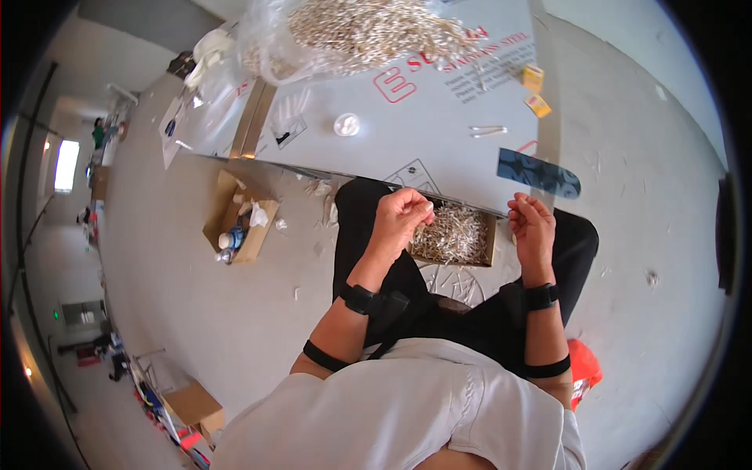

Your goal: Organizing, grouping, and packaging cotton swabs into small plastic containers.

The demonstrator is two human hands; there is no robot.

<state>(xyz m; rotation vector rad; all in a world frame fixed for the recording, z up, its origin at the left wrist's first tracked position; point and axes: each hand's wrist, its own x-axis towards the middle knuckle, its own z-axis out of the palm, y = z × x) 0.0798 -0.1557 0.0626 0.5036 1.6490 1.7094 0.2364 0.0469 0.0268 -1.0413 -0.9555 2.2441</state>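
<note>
My left hand (402,222) is raised over the left edge of a cardboard box (491,249) between my knees. Its thumb and forefinger pinch together, with a tiny white bit at the tips too small to name. Cotton swabs (456,235) fill the box in a loose heap. My right hand (533,229) hovers right of the box by the table edge, fingers curled in and pressed together; anything in them is hidden. A dark blue patterned strip (539,173) with a rounded end lies just beyond it. Two cotton swabs (487,131) rest farther back on the table.
A big pile of cotton swabs (368,35) spills from a clear plastic bag (270,47) across the metal-sheet table (392,145). A small round tub (346,124) and two small yellow boxes (533,77) stand there. On the floor left, an open carton (252,240) holds bottles.
</note>
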